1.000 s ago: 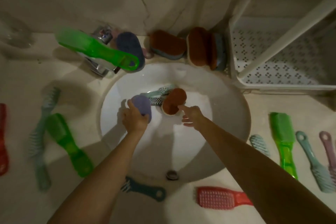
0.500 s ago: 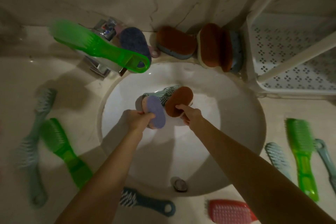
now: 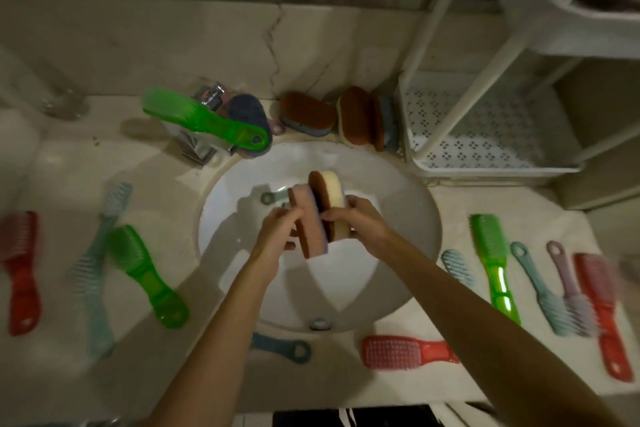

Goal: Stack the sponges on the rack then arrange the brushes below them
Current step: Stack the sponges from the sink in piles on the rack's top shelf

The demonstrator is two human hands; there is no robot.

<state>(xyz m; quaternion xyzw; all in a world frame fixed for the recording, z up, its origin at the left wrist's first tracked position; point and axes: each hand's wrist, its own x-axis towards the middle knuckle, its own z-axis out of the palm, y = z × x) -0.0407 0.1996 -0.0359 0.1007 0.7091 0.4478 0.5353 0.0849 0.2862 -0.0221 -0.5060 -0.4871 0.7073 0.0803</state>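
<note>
Holding two sponges on edge over the white sink basin (image 3: pixel 398 218), the left hand (image 3: pixel 280 232) curls its fingers (image 3: pixel 293 214) round a pink sponge (image 3: pixel 311 229), and the right hand (image 3: pixel 362 222) grips a cream sponge (image 3: pixel 334 198); the two sponges touch side by side. The white rack (image 3: pixel 485 135) stands on the surface (image 3: pixel 450 204) to the right, its perforated lower shelf bare, with three more brown-faced sponges (image 3: pixel 306 113) leaning along the back wall just beside it. Brushes lie on the surface either side of the basin, a green brush (image 3: pixel 204 118) rests across the tap (image 3: pixel 207 97), and a teal brush (image 3: pixel 273 198) lies in the basin behind the hands.
</note>
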